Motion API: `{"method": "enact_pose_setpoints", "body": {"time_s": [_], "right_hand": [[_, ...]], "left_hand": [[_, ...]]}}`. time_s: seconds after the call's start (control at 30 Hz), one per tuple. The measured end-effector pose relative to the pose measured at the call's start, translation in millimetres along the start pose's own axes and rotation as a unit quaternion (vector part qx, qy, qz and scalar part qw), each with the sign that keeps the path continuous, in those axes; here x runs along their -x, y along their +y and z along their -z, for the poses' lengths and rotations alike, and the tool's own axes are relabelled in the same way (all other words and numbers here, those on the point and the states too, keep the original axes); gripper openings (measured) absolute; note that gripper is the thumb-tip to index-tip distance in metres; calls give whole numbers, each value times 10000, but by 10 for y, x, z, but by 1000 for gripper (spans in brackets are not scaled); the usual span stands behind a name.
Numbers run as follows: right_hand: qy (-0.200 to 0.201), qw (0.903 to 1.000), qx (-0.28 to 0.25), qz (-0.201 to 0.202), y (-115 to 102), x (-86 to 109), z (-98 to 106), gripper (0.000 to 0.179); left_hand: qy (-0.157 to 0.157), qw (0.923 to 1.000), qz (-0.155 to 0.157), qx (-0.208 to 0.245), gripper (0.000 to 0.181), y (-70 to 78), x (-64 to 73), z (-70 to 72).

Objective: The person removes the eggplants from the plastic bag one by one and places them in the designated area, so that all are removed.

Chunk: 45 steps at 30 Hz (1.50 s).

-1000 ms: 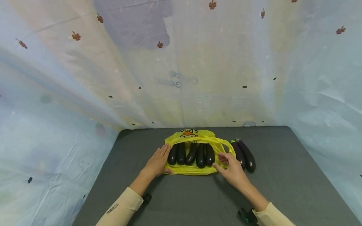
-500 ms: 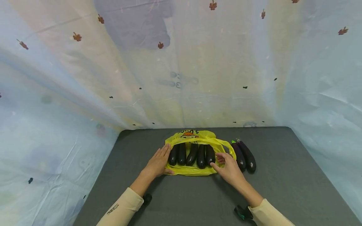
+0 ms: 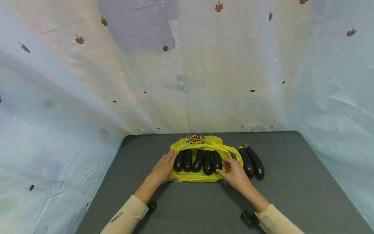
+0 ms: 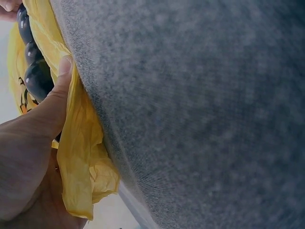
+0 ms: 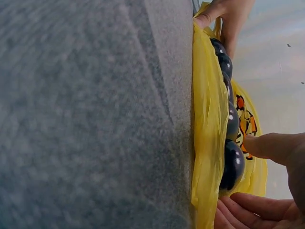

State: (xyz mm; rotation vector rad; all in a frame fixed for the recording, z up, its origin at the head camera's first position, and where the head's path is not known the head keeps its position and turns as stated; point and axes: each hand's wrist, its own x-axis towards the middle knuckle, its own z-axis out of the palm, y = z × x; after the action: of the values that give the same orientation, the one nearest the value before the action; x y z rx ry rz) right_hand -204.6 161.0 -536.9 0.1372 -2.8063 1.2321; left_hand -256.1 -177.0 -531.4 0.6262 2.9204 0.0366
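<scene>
A yellow plastic bag [image 3: 201, 177] lies on the table with its mouth toward me. Several dark eggplants [image 3: 198, 160] lie side by side inside it. My left hand [image 3: 162, 167] rests along the bag's left side, fingers straight. In the left wrist view its thumb [image 4: 62, 81] lies against the bag's front rim. At the bag's right end is my right hand [image 3: 235, 174], loosely bent beside the rightmost eggplant [image 5: 232, 164]. The right wrist view shows its fingers [image 5: 252, 210] close against that eggplant and the thumb [image 5: 271, 144] apart. Whether they touch it is unclear.
Two more eggplants [image 3: 252, 162] lie on the table just right of the bag, behind my right hand. The grey table [image 3: 198, 208] meets a pale patterned plastic sheet [image 3: 204, 97] at its back and sides.
My right hand has moved slightly left, closer to the rightmost eggplant in the bag. The left hand stays at the bag's left side.
</scene>
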Motion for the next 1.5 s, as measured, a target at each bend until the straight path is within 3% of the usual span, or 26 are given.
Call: {"method": "enact_pose_setpoints", "body": {"time_s": [0.6,1.5], "right_hand": [[-112,9997,181,-88,-5,-59,-28,66],[-186,9989,381,-201,-5,-125,-44,54]], "left_hand": [[-2,10000,9,12,129,16,20,25],[22,10000,-1,66,129,24,26,32]]}}
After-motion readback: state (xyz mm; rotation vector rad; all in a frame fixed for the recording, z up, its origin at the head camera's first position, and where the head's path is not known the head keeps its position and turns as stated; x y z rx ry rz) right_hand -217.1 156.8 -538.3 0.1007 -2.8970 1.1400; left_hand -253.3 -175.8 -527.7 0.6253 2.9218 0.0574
